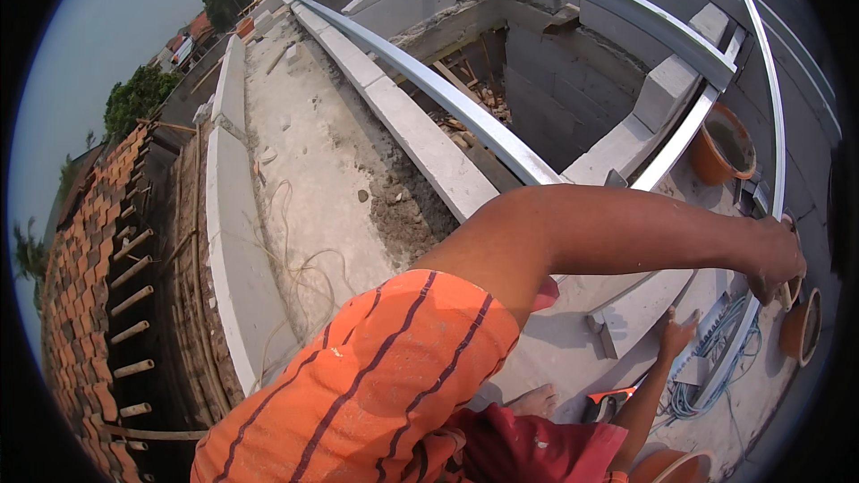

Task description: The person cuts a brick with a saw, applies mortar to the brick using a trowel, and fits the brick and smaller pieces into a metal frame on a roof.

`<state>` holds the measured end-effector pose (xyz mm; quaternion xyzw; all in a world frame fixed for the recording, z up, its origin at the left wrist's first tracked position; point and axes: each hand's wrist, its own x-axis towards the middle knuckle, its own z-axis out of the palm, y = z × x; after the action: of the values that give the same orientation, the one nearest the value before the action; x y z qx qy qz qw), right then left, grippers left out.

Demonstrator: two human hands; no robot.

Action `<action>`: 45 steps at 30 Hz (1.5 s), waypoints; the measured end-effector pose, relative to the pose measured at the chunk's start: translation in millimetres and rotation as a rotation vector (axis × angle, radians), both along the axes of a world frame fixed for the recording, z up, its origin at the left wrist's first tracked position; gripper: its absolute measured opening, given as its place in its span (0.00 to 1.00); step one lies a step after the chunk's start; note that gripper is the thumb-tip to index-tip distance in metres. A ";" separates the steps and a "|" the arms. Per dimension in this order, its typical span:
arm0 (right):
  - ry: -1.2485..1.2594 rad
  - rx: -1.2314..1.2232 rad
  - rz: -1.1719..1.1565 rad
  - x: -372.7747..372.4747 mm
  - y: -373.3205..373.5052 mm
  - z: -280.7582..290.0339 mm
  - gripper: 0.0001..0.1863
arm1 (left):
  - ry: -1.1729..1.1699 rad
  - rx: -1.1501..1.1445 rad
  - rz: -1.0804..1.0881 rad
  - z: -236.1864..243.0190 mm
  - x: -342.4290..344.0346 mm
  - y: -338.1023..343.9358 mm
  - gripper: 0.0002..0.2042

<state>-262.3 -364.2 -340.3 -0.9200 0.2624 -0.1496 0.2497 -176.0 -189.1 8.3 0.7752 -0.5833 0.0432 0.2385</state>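
My left arm, in an orange sleeve with dark stripes, reaches across to the right. My left hand [777,259] is closed around a long silvery metal channel [775,152], which curves down the right side of the view. Part of its grip is hidden by the back of the hand. Lower down, my right hand [678,336] has its thumb and a finger apart and appears to hold nothing. Beside it lie a slotted, pale-blue strip [701,340] and a tangle of blue cord [687,404]. An orange-and-black handle [610,401] shows near my right forearm.
Metal channels [501,139] span an open shaft [555,103] walled with pale blocks, with rubble below. Orange buckets [721,145] stand at the right. A loose block [635,309] lies near my bare foot [537,401]. Left, past a low block wall [234,215], are tiled roofs [85,286].
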 end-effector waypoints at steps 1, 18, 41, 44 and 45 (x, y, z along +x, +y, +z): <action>0.021 0.035 -0.028 2.8 1.0 -4.0 0.47 | 0.013 0.027 0.016 -4.8 -1.1 21.3 0.23; -0.339 1.052 0.019 -1.3 -105.7 1.4 0.41 | 0.372 0.145 0.371 -98.2 36.1 144.5 0.31; -0.572 1.125 0.331 -88.7 159.9 175.8 0.62 | 0.471 -0.121 0.488 -91.6 -39.1 54.0 0.65; -0.679 1.080 0.434 -66.6 170.6 210.7 0.62 | 0.452 -0.256 0.489 -64.1 -22.5 66.5 0.61; -0.632 1.067 0.526 -62.6 174.4 219.9 0.62 | 0.464 -0.316 0.501 -51.8 -16.0 81.5 0.60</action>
<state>-324.9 -189.8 -120.4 -0.6160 -0.0182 -0.1957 0.7629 -192.0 -107.6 -43.5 0.8366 -0.2922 0.0126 0.4631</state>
